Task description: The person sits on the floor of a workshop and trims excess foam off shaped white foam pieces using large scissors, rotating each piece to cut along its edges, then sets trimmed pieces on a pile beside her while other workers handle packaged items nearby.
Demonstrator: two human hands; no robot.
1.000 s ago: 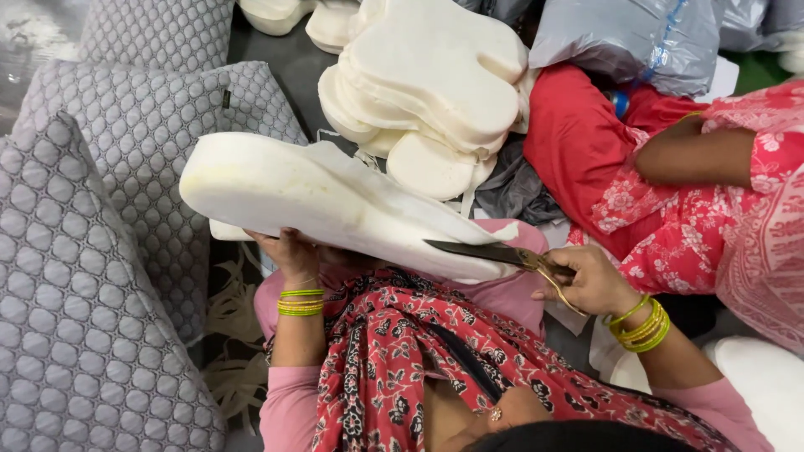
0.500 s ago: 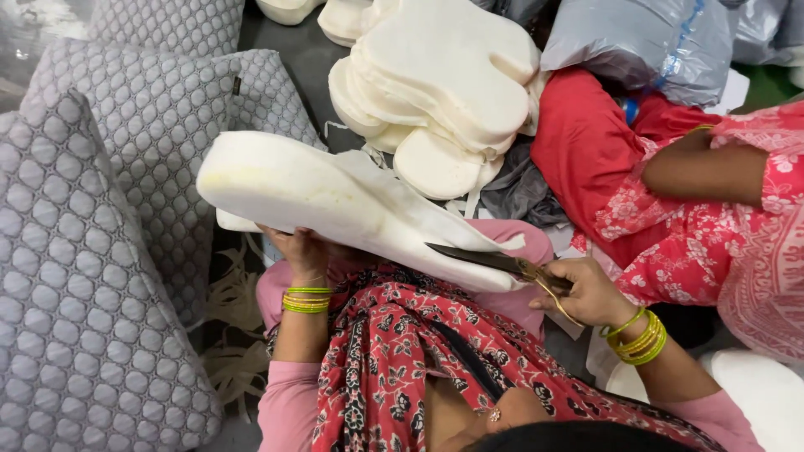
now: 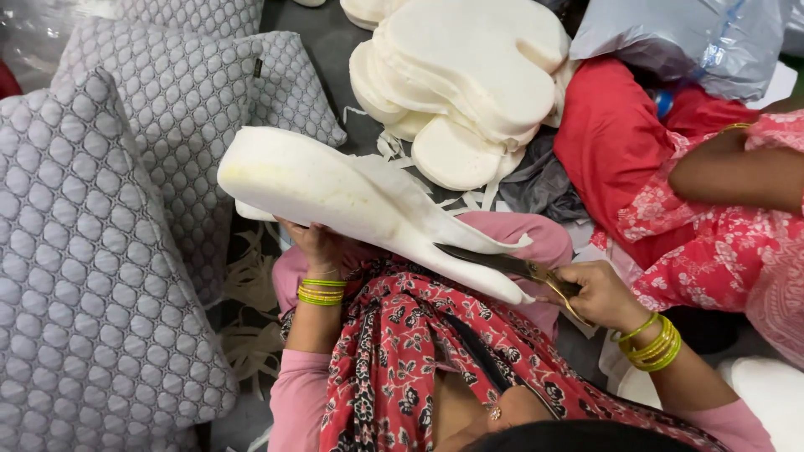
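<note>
The white foam piece (image 3: 335,188) lies tilted across my lap, its thick end up to the left. My left hand (image 3: 314,243) props it from underneath, fingers closed on its lower edge. My right hand (image 3: 599,293) grips the scissors (image 3: 502,264), blades biting into the foam's thin end. Stacked cut foam shapes (image 3: 469,75) sit beyond, grey quilted cushions (image 3: 92,251) to the left.

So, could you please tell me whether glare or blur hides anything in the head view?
Head view: even, soft light; the foam piece looks sharp, the scissors dark but readable; mild glare on the plastic bag; dark hair blurs the bottom edge.
</note>
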